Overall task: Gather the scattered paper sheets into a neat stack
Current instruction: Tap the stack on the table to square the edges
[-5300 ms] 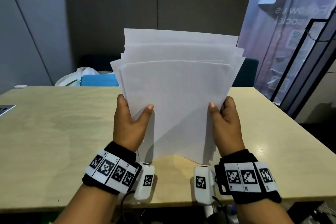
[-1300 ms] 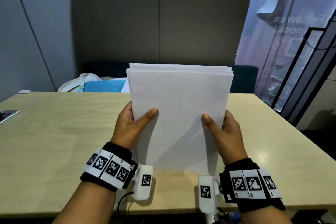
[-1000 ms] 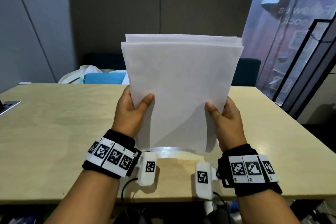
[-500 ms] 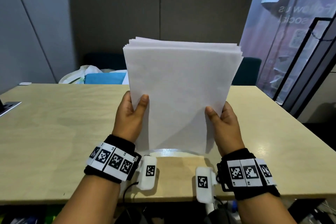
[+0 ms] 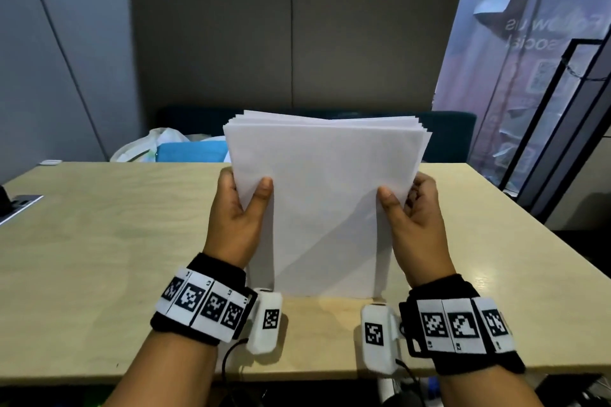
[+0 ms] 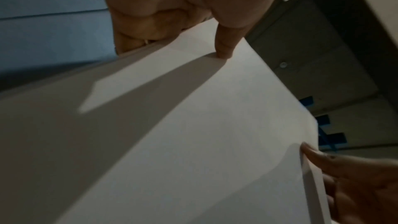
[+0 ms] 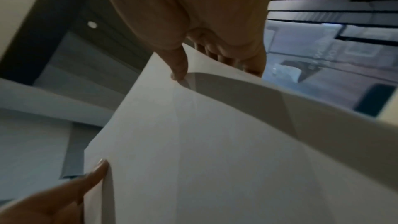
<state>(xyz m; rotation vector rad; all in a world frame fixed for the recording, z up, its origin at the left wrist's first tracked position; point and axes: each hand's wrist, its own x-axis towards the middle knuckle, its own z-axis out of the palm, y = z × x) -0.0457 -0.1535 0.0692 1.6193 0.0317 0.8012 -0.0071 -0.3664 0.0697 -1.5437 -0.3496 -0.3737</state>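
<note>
Paper stack (image 5: 325,205) upright btwn both hands, bottom edge resting on the tabletop (image 5: 99,241) near the front edge. 0.5 s ago that edge was lifted w/ a gap under it; now it's down and the stack sits lower. Left hand (image 5: 236,218) grips the left side, thumb on the front sheet, fingers behind. Right hand (image 5: 415,218) grips the right side the same way. Top edges are slightly fanned, not flush. White bag (image 5: 148,147) and blue item (image 5: 190,152) lie behind the far tabletop edge, as before.
</note>
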